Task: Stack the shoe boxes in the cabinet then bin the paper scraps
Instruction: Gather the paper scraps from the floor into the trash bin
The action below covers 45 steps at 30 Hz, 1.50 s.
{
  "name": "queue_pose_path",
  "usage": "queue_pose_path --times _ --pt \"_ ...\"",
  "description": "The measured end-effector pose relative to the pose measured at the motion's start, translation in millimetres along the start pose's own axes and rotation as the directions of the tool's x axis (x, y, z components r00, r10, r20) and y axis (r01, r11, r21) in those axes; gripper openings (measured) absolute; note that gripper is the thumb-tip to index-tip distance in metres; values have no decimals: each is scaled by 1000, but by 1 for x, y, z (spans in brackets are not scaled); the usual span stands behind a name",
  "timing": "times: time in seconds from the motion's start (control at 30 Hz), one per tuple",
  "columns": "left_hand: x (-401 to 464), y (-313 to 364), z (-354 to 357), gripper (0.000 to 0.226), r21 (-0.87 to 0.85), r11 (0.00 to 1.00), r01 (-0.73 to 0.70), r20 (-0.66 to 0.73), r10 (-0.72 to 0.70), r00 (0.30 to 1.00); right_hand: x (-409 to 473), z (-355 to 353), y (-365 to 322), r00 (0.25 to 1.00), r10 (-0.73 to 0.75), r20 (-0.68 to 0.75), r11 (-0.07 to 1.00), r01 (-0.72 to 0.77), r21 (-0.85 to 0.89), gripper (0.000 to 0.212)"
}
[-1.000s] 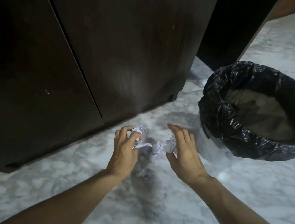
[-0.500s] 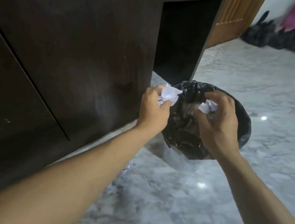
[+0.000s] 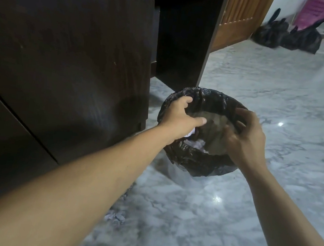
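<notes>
two hands (image 3: 180, 117) (image 3: 245, 137) spread over one bin (image 3: 197, 164), one scrap (image 3: 115, 217) on floor

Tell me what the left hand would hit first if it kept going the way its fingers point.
Probably the far inner wall of the black bin liner: the left hand hangs open over the bin's mouth, fingers aimed up-right across it. Depth is uncertain.
</notes>
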State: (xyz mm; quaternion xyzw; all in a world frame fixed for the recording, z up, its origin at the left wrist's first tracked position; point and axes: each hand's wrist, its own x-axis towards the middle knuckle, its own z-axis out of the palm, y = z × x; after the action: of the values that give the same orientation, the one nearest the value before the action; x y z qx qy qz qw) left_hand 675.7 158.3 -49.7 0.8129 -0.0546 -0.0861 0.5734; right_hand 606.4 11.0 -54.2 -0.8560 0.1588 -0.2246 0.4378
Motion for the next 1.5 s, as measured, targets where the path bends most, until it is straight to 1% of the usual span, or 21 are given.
queue_pose_path --times 0.13,0.27,0.3,0.37,0.43,0.5,0.57,0.6,0.67,0.73,0.83,0.9,1.0,1.03,1.1,1.13,1.2,1.27,1.33,1.4,1.5 --pt "-6 -3 -13 57 -61 993 -96 -157 86 984 -10 3 -4 999 -41 -15 998 42 50 40" --pt "-10 -10 -31 47 -144 979 -146 -227 111 968 -20 9 -11 994 -100 -39 989 104 106 41" --pt "-10 -12 -34 43 -174 976 -135 -213 97 972 -22 11 -13 993 -108 -37 986 112 123 40" --pt "-10 -16 -36 40 -280 957 -76 -128 41 991 -25 16 -16 993 -111 -24 983 114 143 39" --pt "-8 -16 -35 43 -365 931 -22 -54 3 999 -27 21 -17 992 -124 -22 983 126 137 38" --pt "-6 -18 -34 39 -372 928 -20 -69 -6 998 -28 27 -20 990 -141 -24 981 143 134 38" --pt "-8 -21 -41 21 -355 933 -62 -166 2 986 -33 31 -22 986 -163 -30 976 165 142 36" --pt "-10 -26 -47 18 -337 937 -89 -227 11 974 -36 34 -24 982 -185 -38 971 189 147 34" --pt "-16 -40 -63 14 -266 957 -119 -338 23 941 -49 41 -29 957 -283 -63 944 290 156 31" --pt "-28 -66 -81 12 -155 981 -121 -398 50 916 -67 52 -33 906 -419 -56 889 422 178 30" --pt "-55 -130 -100 23 45 999 9 -413 11 911 -99 79 -37 823 -564 68 817 543 195 27" --pt "-81 -176 -106 40 179 981 70 -415 10 910 -117 101 -30 795 -573 200 817 535 214 28" --pt "-130 -231 -100 67 387 920 65 -340 77 937 -129 130 -7 789 -480 384 876 454 161 33" --pt "-144 -247 -94 80 454 888 73 -300 75 951 -130 138 1 788 -437 434 896 426 127 34" --pt "-168 -268 -78 112 554 823 128 -238 9 971 -130 152 15 778 -358 517 921 387 55 37" --pt "-176 -277 -69 123 588 793 159 -234 -22 972 -129 157 21 769 -322 552 927 373 20 37" --pt "-181 -288 -56 133 628 752 202 -248 -53 967 -128 167 31 759 -253 600 936 349 -47 38" --pt "-180 -293 -46 141 616 745 255 -273 -102 957 -128 175 40 751 -190 632 938 329 -109 39" --pt "-176 -296 -40 143 603 750 272 -292 -111 950 -130 182 48 737 -158 658 934 328 -143 43" --pt "-170 -298 -37 137 611 741 279 -312 -99 945 -131 188 55 713 -152 685 925 346 -155 49" --pt "-158 -302 -42 112 606 725 326 -375 -102 922 -128 199 61 682 -164 713 900 399 -175 54"
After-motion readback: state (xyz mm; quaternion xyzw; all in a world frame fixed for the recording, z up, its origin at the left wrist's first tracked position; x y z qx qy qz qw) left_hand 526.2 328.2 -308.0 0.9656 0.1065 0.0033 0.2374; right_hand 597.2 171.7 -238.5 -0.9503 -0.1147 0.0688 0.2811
